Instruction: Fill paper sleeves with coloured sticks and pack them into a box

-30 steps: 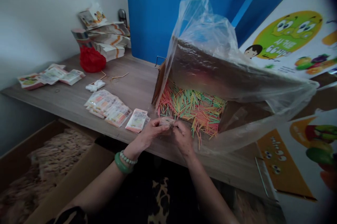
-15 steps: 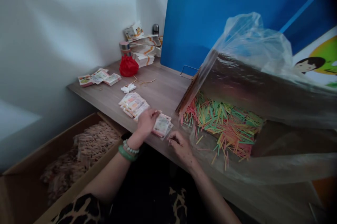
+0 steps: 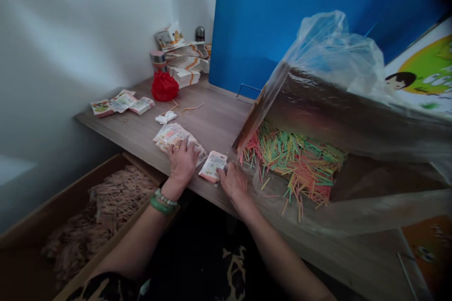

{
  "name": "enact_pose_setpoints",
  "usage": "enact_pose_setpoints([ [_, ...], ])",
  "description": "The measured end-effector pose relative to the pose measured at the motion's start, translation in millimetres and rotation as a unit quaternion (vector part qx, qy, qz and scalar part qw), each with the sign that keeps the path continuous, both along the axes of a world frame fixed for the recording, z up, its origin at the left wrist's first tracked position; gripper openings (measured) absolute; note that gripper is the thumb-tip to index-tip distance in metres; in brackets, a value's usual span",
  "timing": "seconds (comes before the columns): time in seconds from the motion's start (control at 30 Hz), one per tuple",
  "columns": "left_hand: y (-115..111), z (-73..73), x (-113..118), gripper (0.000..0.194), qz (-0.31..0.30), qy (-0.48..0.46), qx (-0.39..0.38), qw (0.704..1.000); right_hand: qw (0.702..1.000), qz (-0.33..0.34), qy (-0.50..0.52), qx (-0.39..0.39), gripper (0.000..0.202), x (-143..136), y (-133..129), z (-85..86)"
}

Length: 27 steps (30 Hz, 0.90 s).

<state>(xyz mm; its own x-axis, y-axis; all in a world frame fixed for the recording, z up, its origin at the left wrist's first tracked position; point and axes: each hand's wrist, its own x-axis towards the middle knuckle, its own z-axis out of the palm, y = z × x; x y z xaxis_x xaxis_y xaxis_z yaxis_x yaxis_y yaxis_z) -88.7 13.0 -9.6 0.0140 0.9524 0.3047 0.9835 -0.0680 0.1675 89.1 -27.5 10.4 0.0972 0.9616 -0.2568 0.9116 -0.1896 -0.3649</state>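
My left hand (image 3: 181,162) lies palm down, fingers stretched out, on a fanned pile of small printed packets (image 3: 169,132) near the table's front edge. To its right, a neater stack of the same packets (image 3: 212,163) rests on the table, with a pinkish-red patterned edge toward me. My right hand (image 3: 233,179) is at that stack's right side, its thumb over the edge and the other fingers curled; it appears to pinch a packet there. The undersides of its fingers are hidden. A bead bracelet and a green bangle circle my left wrist.
An open, plastic-lined carton (image 3: 247,124) holds many coloured sticks (image 3: 300,159) at right. Further packets (image 3: 122,101), a crumpled white tissue (image 3: 165,117), a red bag (image 3: 165,86) and stacked paper boxes (image 3: 185,63) stand farther back. Lower left, a cardboard box (image 3: 45,199) contains many wrapped pieces.
My left hand has shifted left onto the fanned pile and flattened. My right hand has moved in against the packet stack, which now looks squarer. The view has turned slightly right.
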Motion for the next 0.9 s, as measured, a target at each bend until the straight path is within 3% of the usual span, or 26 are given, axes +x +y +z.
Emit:
enact_pose_setpoints([
  [0.17, -15.0, -23.8, -3.2, 0.054, -0.037, 0.024, -0.041, 0.998, 1.0, -0.007, -0.001, -0.014, 0.041, -6.1, 7.4, -9.2],
  [0.3, -8.5, -27.2, -7.0, 0.048, -0.012, 0.025, -0.044, 0.999, 0.998, -0.042, 0.035, 0.0, 0.028, -0.1, 9.1, -18.9],
  [0.53, -11.8, -14.3, 0.9, 0.053, 0.022, -0.012, -0.048, 0.999, 0.989, -0.082, 0.113, 0.039, 0.027, 4.4, 6.2, -21.0],
  [0.7, -29.1, 9.2, 1.5, 0.051, 0.0, -0.178, 0.008, 0.984, 0.96, -0.107, 0.229, 0.121, 0.015, 20.6, -6.1, -25.6],
  [0.77, -33.7, 18.0, 14.7, 0.049, -0.035, -0.33, -0.058, 0.941, 0.932, -0.097, 0.308, 0.162, 0.014, 27.4, -15.9, -26.8],
  [0.83, -37.7, 25.0, 39.0, 0.044, -0.081, -0.493, -0.175, 0.848, 0.904, -0.075, 0.38, 0.18, 0.014, 33.4, -27.5, -26.1],
  [0.9, -41.4, 29.7, 69.2, 0.034, -0.102, -0.609, -0.264, 0.741, 0.899, -0.043, 0.401, 0.171, 0.019, 43.1, -39.1, -22.8],
])
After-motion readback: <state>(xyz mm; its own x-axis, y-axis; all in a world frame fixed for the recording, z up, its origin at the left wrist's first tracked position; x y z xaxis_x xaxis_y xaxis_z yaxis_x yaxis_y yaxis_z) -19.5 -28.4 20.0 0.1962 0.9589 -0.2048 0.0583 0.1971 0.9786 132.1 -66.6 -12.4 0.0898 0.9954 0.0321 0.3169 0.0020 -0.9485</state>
